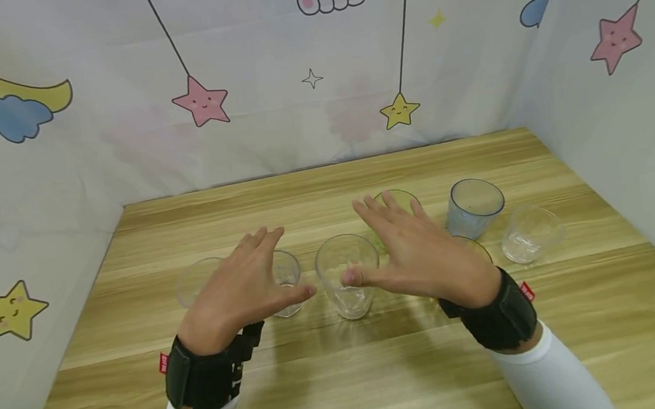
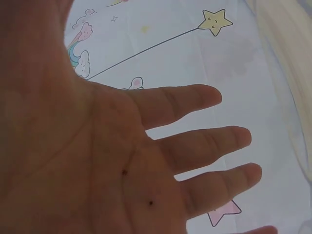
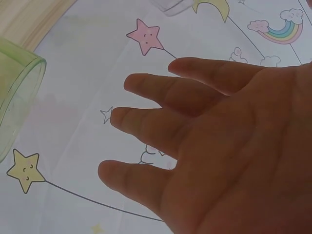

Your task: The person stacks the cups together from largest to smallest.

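My left hand [image 1: 235, 289] is held in the air with fingers straight and thumb spread out to the side, holding nothing. Behind it in the head view, a round clear glass [image 1: 188, 285] is partly covered, and a small clear glass [image 1: 289, 273] shows between thumb and fingers. My right hand [image 1: 417, 249] is likewise raised and empty, with its fingers apart. Its thumb overlaps a tall clear glass [image 1: 351, 302] standing between the two hands. A green glass [image 1: 401, 200] is partly hidden behind the right fingers. Beside the right wrist, an amber-rimmed glass [image 1: 477, 248] is mostly covered.
Farther right on the wooden table [image 1: 340, 370] stand a bluish glass [image 1: 473, 215] and a clear glass [image 1: 529, 238]. A white curtain [image 1: 275, 131] printed with stars and clouds rises along the table's back edge and both sides.
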Motion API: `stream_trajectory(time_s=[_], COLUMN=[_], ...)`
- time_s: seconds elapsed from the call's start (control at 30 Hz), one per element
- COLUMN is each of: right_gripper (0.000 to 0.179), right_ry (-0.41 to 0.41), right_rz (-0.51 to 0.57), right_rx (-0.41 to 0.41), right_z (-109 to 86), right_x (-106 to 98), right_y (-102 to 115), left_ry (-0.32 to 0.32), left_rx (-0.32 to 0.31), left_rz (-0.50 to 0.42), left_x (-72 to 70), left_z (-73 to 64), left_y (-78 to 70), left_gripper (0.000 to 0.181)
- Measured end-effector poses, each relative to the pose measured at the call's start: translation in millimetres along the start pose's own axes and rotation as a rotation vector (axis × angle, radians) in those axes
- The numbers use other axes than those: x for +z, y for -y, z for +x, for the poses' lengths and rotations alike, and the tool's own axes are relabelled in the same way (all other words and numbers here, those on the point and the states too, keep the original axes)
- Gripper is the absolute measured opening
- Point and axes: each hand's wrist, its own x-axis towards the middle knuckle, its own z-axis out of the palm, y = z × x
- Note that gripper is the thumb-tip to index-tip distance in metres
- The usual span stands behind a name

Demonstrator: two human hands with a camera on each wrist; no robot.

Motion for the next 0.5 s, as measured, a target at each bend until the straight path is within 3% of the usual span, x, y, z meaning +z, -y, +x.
stream_trajectory(time_s=[0.5], right_gripper=[0.118], right_ry=[0.08], right_rz=[0.04], right_rx=[-0.023], right_z=[4.0], right_x=[8.3], right_y=[6.8], left_ry=[0.056], left_rx=[0.007], left_rz=[-0.025], left_x=[8.2], left_z=[5.6], left_y=[1.1], left_gripper=[0.094])
